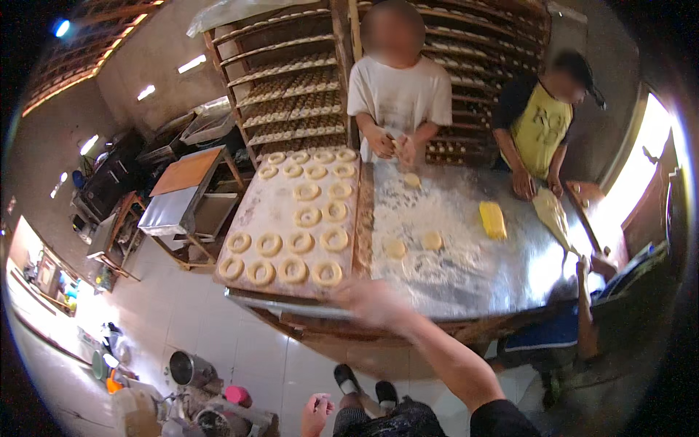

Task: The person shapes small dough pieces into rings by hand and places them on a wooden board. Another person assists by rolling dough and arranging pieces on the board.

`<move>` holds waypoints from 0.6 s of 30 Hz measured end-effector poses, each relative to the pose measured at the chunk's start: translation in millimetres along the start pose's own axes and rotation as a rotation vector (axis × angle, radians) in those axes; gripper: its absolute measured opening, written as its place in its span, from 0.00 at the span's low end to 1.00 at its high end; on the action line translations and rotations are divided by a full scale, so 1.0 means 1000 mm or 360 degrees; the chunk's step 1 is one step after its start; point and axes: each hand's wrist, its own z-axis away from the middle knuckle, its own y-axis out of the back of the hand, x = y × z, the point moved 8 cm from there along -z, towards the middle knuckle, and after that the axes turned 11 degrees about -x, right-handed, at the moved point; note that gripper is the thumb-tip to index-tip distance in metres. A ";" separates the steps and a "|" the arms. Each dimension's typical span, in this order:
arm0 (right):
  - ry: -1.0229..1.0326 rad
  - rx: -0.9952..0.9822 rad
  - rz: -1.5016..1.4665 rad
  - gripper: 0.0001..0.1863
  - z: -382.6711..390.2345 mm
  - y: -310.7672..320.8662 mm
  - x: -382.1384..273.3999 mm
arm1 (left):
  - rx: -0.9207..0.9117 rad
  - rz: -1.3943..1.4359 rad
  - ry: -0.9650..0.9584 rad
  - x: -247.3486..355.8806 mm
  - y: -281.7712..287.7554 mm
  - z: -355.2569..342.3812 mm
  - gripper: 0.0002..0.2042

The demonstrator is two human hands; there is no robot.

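dough rings point(293, 279) | pale, plump | right hand point(370, 300) blurred, can't tell grip | left hand point(316, 413) curled

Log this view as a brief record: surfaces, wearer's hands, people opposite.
Surface: shiny floured metal table bearing pale flat dough rounds, oblong yellow block
Left side: pale rectangular board bearing pale dough rings
Right hand: motion-blurred, by the board's near right corner; grip unclear
Left hand: low, away from the table; nothing visibly held
Opposite: person in white T-shirt; person in yellow-and-black shirt
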 end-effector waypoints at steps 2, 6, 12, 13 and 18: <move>-0.1200 0.0542 -0.0215 0.11 0.058 0.041 0.150 | -0.0148 -0.0037 -0.0168 0.063 -0.018 -0.038 0.10; -0.1801 0.0651 0.0089 0.16 0.065 0.034 0.251 | -0.0510 -0.0241 -0.0309 0.186 -0.020 -0.102 0.08; -0.1884 0.0066 0.0083 0.28 0.001 0.029 0.285 | -0.0851 -0.0571 -0.0644 0.320 -0.048 -0.190 0.09; -0.1906 0.0093 0.0042 0.28 0.006 0.023 0.282 | -0.0880 -0.0652 -0.0638 0.330 -0.051 -0.204 0.10; -0.1809 0.0177 0.0470 0.26 0.014 0.024 0.266 | -0.1089 -0.0572 -0.0654 0.349 -0.092 -0.243 0.10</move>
